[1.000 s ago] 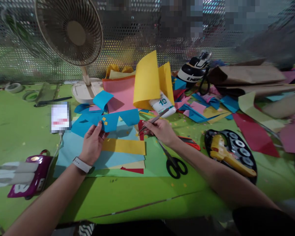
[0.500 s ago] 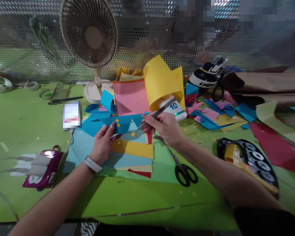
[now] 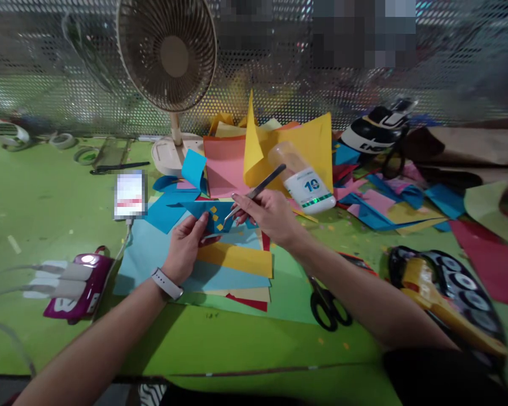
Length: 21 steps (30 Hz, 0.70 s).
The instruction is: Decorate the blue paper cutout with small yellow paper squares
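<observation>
My left hand [image 3: 187, 241] pinches a strip of blue paper [image 3: 197, 207] between thumb and fingers. Small yellow paper squares [image 3: 214, 217] lie in a row on the strip. Closed around a pair of metal tweezers [image 3: 264, 182], my right hand [image 3: 268, 213] holds their bent tips down at the lowest yellow square. Whether the tips still grip that square I cannot tell. Beneath both hands are stacked sheets of light blue paper [image 3: 152, 262], with a yellow paper strip [image 3: 237, 259] on top. Black-handled scissors [image 3: 329, 309] lie partly under my right forearm.
A fan [image 3: 169, 56] stands at the back beside a lit phone [image 3: 129, 194] on a cable. A purple power bank [image 3: 82, 287] is front left. Behind my right hand leans a clear bottle [image 3: 309, 189]. Paper scraps [image 3: 381, 203] and a yellow-handled tool [image 3: 444, 304] lie right.
My right hand has brought the tweezers and a yellow square from beside the strip onto it, below the other squares. The view has shifted slightly left.
</observation>
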Each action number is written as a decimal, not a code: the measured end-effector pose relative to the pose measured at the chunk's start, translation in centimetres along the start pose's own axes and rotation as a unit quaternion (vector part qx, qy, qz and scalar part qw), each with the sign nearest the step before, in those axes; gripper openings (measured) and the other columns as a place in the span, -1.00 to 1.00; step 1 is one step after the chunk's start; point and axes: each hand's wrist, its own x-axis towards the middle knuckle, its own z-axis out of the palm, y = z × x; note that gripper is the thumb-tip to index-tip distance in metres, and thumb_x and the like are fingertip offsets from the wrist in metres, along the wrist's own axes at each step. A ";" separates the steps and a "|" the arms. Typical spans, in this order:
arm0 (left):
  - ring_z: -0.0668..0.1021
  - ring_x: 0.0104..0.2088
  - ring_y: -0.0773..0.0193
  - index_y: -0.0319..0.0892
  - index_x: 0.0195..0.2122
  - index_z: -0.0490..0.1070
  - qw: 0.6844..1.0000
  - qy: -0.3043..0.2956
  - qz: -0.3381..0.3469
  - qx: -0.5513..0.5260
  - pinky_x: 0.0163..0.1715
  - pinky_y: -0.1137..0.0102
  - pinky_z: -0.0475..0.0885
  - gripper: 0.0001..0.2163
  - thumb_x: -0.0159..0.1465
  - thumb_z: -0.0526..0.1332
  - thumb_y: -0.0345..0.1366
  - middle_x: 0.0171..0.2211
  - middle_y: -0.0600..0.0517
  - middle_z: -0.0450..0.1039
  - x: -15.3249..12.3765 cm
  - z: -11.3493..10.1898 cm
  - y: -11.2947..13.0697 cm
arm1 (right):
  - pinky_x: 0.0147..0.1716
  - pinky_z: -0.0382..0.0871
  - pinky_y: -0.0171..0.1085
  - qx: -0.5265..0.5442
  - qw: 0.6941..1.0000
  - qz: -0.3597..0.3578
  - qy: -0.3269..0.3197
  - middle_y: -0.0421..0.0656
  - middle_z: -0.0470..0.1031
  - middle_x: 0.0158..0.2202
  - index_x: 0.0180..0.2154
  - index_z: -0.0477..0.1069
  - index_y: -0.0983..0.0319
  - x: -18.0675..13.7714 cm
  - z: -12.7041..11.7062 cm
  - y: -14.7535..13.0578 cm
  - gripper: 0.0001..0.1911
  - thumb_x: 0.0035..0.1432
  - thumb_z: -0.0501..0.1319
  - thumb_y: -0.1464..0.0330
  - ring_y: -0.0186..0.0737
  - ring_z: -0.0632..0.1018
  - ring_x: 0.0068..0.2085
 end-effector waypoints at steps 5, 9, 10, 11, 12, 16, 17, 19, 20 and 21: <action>0.48 -0.52 0.45 -0.21 -0.48 0.42 1.000 -0.007 -0.005 0.015 -0.40 0.43 0.56 -0.66 -0.03 0.47 -0.07 -0.50 0.15 0.45 -0.2 0.2 0.2 | -0.59 0.42 -0.39 -0.038 0.998 -0.002 -0.047 -0.16 0.52 -0.57 -0.50 0.41 0.28 0.7 -0.2 -0.5 -0.55 0.06 0.30 0.00 -0.36 0.52 -0.59; 0.43 -0.54 0.47 -0.21 -0.51 0.36 1.000 -0.011 -0.004 0.022 -0.41 0.44 0.57 -0.64 -0.01 0.46 -0.07 -0.56 0.18 0.37 -0.3 0.2 0.3 | -0.63 0.38 -0.42 -0.037 0.997 -0.008 -0.067 -0.23 0.43 -0.63 -0.51 0.33 0.25 1.7 0.0 -0.4 -0.54 0.13 0.24 -0.01 -0.40 0.47 -0.63; 0.41 -0.55 0.48 -0.21 -0.53 0.34 1.000 -0.013 -0.004 0.025 -0.42 0.45 0.56 -0.63 -0.01 0.45 -0.07 -0.58 0.19 0.34 -0.3 0.3 0.3 | -0.64 0.36 -0.43 -0.036 0.997 -0.009 -0.071 -0.24 0.43 -0.64 -0.50 0.32 0.25 1.9 0.1 -0.3 -0.55 0.14 0.23 0.00 -0.41 0.45 -0.64; 0.39 -0.57 0.49 -0.21 -0.54 0.31 1.000 -0.015 -0.003 0.028 -0.43 0.45 0.56 -0.62 0.00 0.45 -0.07 -0.60 0.20 0.32 -0.3 0.3 0.3 | -0.65 0.35 -0.43 -0.037 0.996 -0.010 -0.076 -0.24 0.42 -0.63 -0.50 0.31 0.24 2.1 0.2 -0.2 -0.56 0.16 0.22 0.02 -0.42 0.45 -0.64; 0.36 -0.58 0.50 -0.21 -0.55 0.29 0.999 -0.015 -0.002 0.030 -0.44 0.46 0.56 -0.61 0.00 0.45 -0.07 -0.60 0.20 0.29 -0.3 0.2 0.3 | -0.65 0.35 -0.44 -0.041 0.996 -0.012 -0.080 -0.24 0.42 -0.63 -0.51 0.30 0.24 2.2 0.3 -0.2 -0.57 0.17 0.22 0.03 -0.43 0.44 -0.64; 0.33 -0.59 0.51 -0.20 -0.57 0.23 0.999 -0.021 -0.001 0.045 -0.45 0.48 0.55 -0.58 0.02 0.44 -0.06 -0.62 0.21 0.25 -0.3 0.2 0.2 | -0.67 0.31 -0.44 -0.065 0.993 -0.025 -0.091 -0.24 0.42 -0.63 -0.51 0.29 0.24 2.4 0.4 0.1 -0.56 0.17 0.21 0.03 -0.44 0.42 -0.66; 0.34 -0.57 0.50 -0.20 -0.57 0.23 0.998 -0.025 -0.002 0.051 -0.45 0.47 0.55 -0.58 0.03 0.43 -0.05 -0.61 0.20 0.25 -0.3 0.2 0.2 | -0.68 0.30 -0.44 -0.068 0.993 -0.027 -0.093 -0.24 0.42 -0.63 -0.51 0.29 0.24 2.5 0.4 0.2 -0.56 0.17 0.21 0.02 -0.44 0.41 -0.67; 0.36 -0.55 0.49 -0.20 -0.57 0.23 0.998 -0.031 -0.001 0.061 -0.44 0.47 0.56 -0.58 0.04 0.42 -0.04 -0.60 0.19 0.24 -0.3 0.1 0.2 | -0.68 0.30 -0.44 -0.068 0.993 -0.027 -0.095 -0.24 0.42 -0.63 -0.51 0.30 0.24 2.5 0.4 0.3 -0.55 0.16 0.22 0.01 -0.44 0.41 -0.67; 0.36 -0.55 0.48 -0.20 -0.57 0.23 0.997 -0.031 0.000 0.064 -0.44 0.47 0.56 -0.58 0.04 0.42 -0.04 -0.60 0.19 0.24 -0.4 0.1 0.2 | -0.68 0.30 -0.43 -0.066 0.993 -0.026 -0.095 -0.24 0.42 -0.63 -0.52 0.29 0.24 2.6 0.4 0.4 -0.55 0.15 0.22 0.01 -0.44 0.41 -0.67; 0.36 -0.55 0.48 -0.20 -0.57 0.22 0.997 -0.030 0.001 0.067 -0.44 0.47 0.56 -0.57 0.03 0.42 -0.03 -0.60 0.19 0.24 -0.4 0.2 0.3 | -0.68 0.30 -0.43 -0.064 0.993 -0.026 -0.096 -0.24 0.42 -0.64 -0.53 0.29 0.24 2.6 0.4 0.4 -0.54 0.14 0.23 0.00 -0.43 0.41 -0.68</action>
